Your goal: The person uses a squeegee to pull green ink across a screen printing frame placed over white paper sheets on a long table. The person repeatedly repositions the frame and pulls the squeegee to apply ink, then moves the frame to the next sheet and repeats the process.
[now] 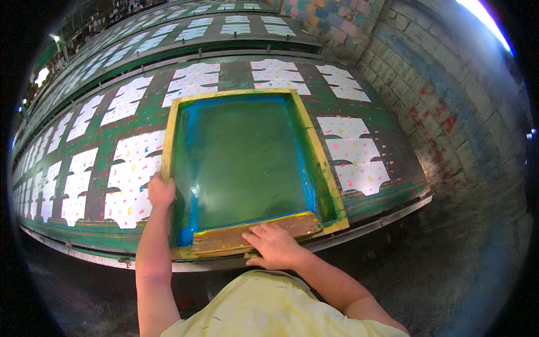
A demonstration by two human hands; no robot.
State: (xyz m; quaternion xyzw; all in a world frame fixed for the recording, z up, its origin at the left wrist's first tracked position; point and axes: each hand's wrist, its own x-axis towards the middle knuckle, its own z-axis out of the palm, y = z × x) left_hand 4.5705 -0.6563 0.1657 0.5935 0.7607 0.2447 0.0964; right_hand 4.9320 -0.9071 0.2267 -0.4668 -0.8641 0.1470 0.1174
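Note:
A screen-printing frame [236, 92] with yellow wooden bars lies over the near edge of the table. Its dark green mesh [247, 157] is bordered with blue along the inside. My left hand [161, 191] is closed around the frame's left bar. Along the near end of the mesh rests a wooden squeegee [219, 238], stained yellow on its upper edge. My right hand [275, 246] grips the squeegee right of its middle, fingers over the wood and thumb on the near side. Whatever lies under the frame is hidden.
The long green table [230, 132] carries rows of white cut fabric pieces [353, 151], the nearer ones printed with small coloured marks. More tables [168, 50] with white pieces stand beyond. A block wall [438, 95] rises at the right, with dark floor [404, 269] below.

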